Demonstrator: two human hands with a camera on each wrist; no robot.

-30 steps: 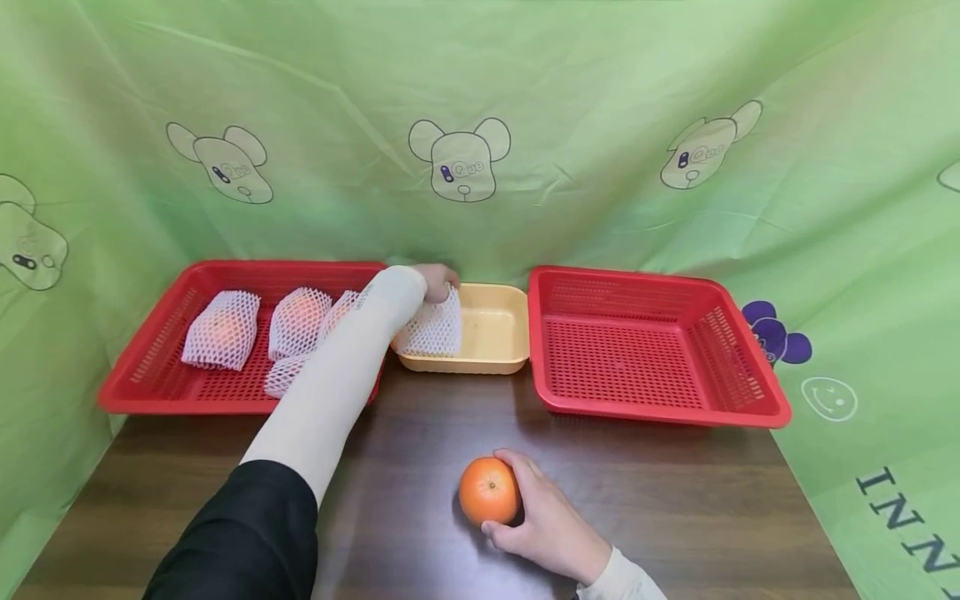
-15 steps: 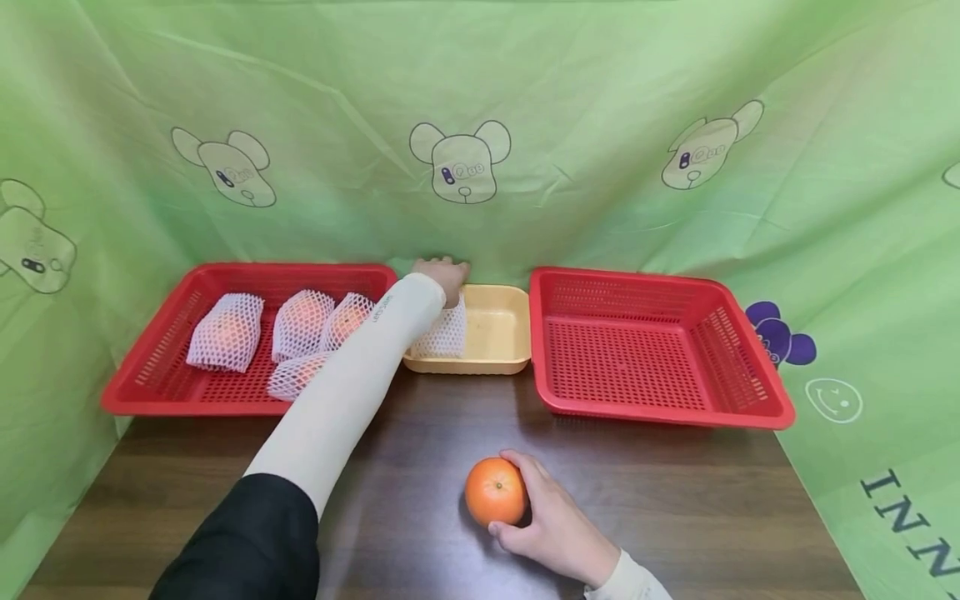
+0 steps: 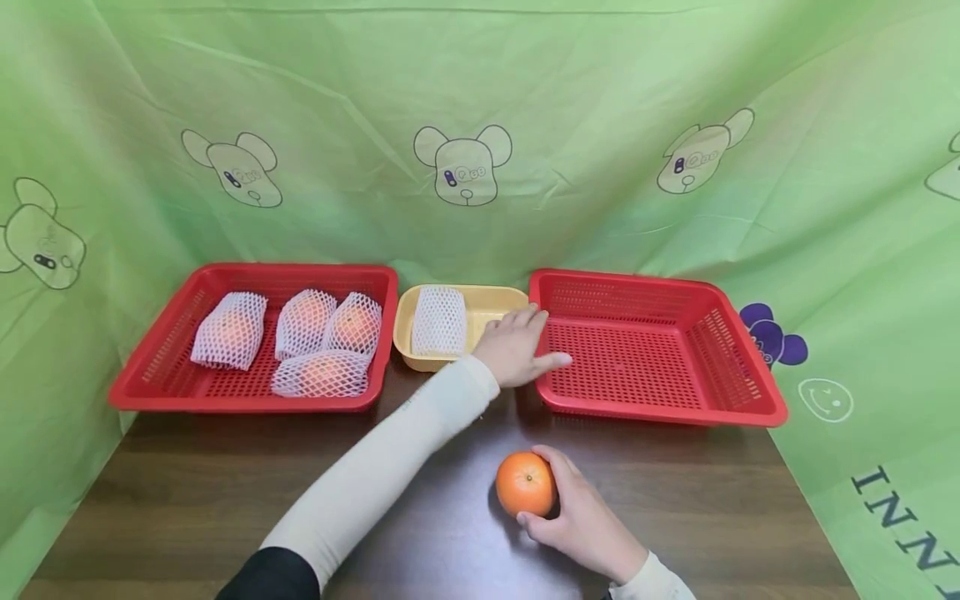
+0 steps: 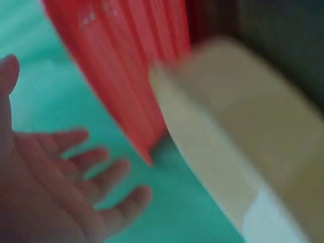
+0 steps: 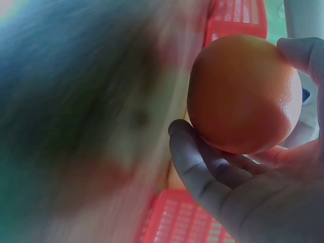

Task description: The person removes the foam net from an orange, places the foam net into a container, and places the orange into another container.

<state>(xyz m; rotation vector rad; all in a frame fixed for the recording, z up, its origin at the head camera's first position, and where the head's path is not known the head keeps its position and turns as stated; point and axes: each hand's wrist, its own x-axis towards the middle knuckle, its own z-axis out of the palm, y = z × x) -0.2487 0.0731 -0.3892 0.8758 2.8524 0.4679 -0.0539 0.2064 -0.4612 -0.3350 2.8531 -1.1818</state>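
Observation:
My right hand (image 3: 588, 525) grips an orange (image 3: 525, 484) over the front middle of the table, thumb and fingers curled round its right side. In the right wrist view the same orange (image 5: 243, 93) sits between thumb and fingers. My left hand (image 3: 513, 346) is held with spread fingers at the right end of the yellow tray (image 3: 427, 364), close to the left rim of the right red basket. Nothing is in that palm (image 4: 40, 187) in the left wrist view. A white foam net sleeve (image 3: 439, 321) lies in the tray's left half.
The left red basket (image 3: 172, 402) bears several oranges in white foam nets (image 3: 321, 375). The right red basket (image 3: 622, 367) stands on the brown wooden table (image 3: 720, 500) beyond the orange. A green cloth (image 3: 600, 208) hangs close behind the containers.
My left hand has moved right and toward me from the tray's left end, where it was by the net sleeve; its fingers are now spread. The right hand and orange have shifted slightly right.

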